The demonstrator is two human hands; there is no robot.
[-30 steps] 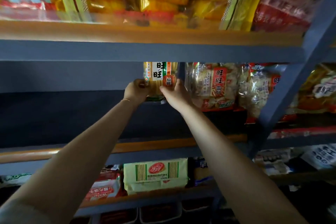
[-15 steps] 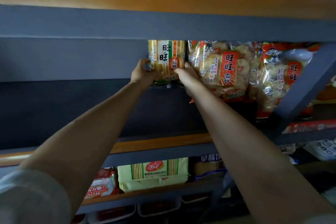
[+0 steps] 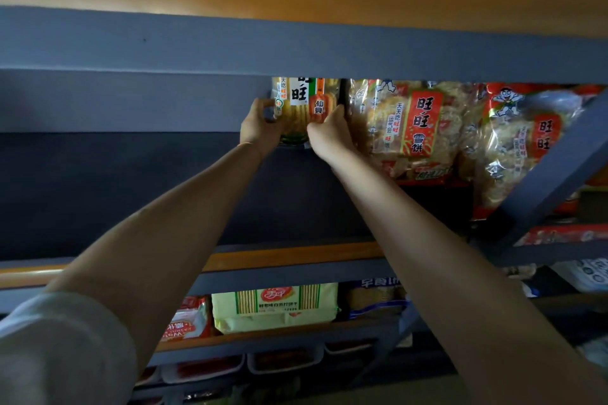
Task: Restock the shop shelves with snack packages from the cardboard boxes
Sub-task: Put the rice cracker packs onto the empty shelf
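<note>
The rice cracker pack (image 3: 304, 108) stands upright, long axis twelve-to-six, on the shelf (image 3: 296, 256). The left hand (image 3: 260, 125) grips its nine o'clock edge, the right hand (image 3: 329, 133) its three o'clock edge, equally near.

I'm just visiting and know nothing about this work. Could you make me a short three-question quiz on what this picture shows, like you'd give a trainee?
1. True or false: both hands, left hand and right hand, hold the yellow rice cracker pack.
2. Multiple choice: the red-labelled snack bags sit on which side of that pack? A) left B) right C) below
3. Fill in: the pale yellow biscuit package lies on the shelf ____ the one being stocked.

Key: 1 true; 2 B; 3 below.
</note>
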